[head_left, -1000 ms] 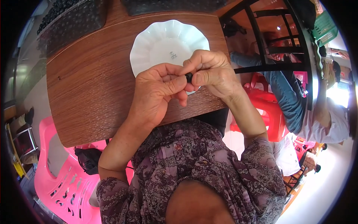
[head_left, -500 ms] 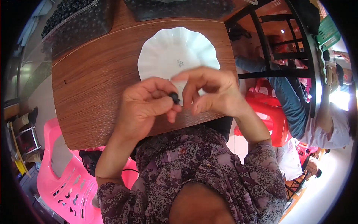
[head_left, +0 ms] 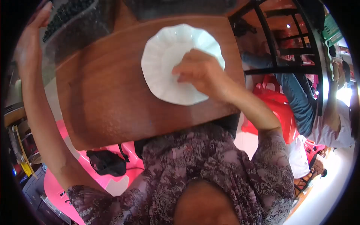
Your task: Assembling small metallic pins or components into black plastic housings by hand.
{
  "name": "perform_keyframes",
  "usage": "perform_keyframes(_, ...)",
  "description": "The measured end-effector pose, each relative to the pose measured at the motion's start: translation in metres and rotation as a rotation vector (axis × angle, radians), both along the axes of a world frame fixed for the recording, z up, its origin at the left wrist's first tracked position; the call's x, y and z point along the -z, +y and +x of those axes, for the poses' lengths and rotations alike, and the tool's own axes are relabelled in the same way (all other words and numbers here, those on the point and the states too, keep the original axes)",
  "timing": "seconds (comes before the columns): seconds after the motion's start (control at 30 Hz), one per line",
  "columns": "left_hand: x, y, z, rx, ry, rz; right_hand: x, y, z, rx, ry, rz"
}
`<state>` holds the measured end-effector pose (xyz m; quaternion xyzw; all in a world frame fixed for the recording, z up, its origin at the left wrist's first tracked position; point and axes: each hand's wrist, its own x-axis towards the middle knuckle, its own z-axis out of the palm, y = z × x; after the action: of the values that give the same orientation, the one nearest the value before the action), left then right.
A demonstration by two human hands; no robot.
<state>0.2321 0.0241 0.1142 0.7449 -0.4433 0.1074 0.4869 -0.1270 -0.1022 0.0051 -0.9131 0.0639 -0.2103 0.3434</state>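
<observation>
The plate (head_left: 154, 56) sits on the bench (head_left: 108, 97), seemingly for easy reach: the right hand (head_left: 201, 71) hovers over it, curled. Toward ten o'clock, the left hand (head_left: 30, 39) is near a box (head_left: 84, 28) of dark fruit (head_left: 73, 11). Blur hides whether either grip is apart or together.

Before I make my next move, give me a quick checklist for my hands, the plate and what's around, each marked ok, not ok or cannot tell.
1. White scalloped plate wholly on the table: ok.
2. Right hand away from the plate: not ok, it is over it.
3. Something in the right hand: cannot tell, the curled fingers hide it.
4. Something in the left hand: cannot tell, it is blurred beside the left container.
5. Dark round pieces in that container: ok.
6. Black bag off the table: ok.
</observation>
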Motion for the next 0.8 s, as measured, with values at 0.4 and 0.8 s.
perform_keyframes(0.4, 0.002, -0.060, -0.044, -0.016, -0.420, 0.036, 0.004, 0.008, 0.001, -0.092, 0.019, -0.214)
perform_keyframes(0.8, 0.015, -0.194, -0.086, 0.464, -0.426, 0.726, -0.017, -0.011, -0.011, -0.007, -0.058, 0.245)
